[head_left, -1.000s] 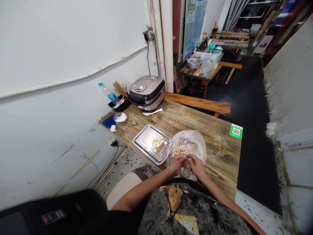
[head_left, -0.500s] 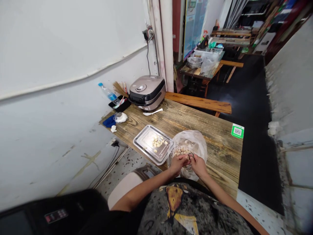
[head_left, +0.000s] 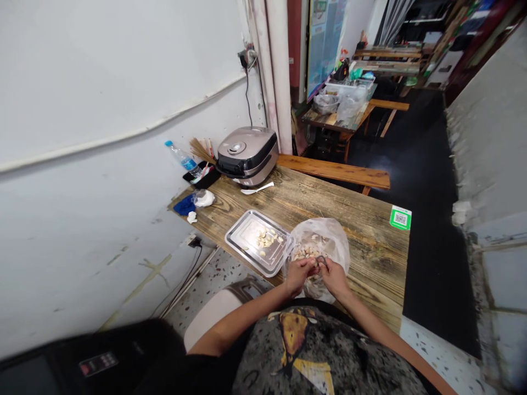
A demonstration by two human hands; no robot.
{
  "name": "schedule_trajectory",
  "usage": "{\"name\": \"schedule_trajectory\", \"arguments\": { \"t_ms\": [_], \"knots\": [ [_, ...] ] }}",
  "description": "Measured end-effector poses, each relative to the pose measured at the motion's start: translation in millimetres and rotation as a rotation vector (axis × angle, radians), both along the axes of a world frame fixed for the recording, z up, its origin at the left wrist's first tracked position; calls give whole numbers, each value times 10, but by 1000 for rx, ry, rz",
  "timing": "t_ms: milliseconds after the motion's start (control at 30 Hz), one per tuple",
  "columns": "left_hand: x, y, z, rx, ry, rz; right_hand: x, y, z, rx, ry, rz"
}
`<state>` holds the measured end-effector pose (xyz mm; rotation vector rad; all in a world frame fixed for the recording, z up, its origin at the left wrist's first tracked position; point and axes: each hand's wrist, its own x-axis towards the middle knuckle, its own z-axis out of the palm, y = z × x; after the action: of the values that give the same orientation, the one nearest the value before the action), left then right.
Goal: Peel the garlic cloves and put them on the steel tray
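Both my hands meet over a clear plastic bag (head_left: 338, 237) that holds many pale pinkish garlic cloves (head_left: 304, 251). My left hand (head_left: 300, 275) is closed in a pinch, apparently on one small clove, mostly hidden by the fingers. My right hand (head_left: 332, 275) is closed round a small dark tool with a loop (head_left: 321, 260), its working end too small to make out. The two sets of fingertips touch or nearly touch. Left of the bag, a shallow metal tray (head_left: 239, 235) carries several peeled cloves (head_left: 267, 238).
A rice cooker (head_left: 247, 153) stands at the back of the wooden table (head_left: 362, 247), with a white plastic knife (head_left: 257, 189) before it. Nearby are a black holder (head_left: 208, 178), a water bottle (head_left: 183, 158) and a blue cloth (head_left: 184, 204). The wall (head_left: 90, 219) borders the left.
My hands stay over the bag with nearly the same grip; the fingers have shifted only slightly. The tray and its cloves look unchanged.
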<state>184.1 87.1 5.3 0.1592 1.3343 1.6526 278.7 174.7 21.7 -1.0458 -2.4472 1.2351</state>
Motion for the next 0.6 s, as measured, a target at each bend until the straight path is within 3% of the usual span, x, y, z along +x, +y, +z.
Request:
{"name": "schedule_trajectory", "arguments": {
  "t_ms": [233, 600],
  "knots": [
    [30, 14, 23, 7, -58, 4, -7, -29, -40, -43, 75, -87],
    [-42, -5, 77, 72, -274, -33, 2, -41, -40, -338, 193, -188]
  ]
}}
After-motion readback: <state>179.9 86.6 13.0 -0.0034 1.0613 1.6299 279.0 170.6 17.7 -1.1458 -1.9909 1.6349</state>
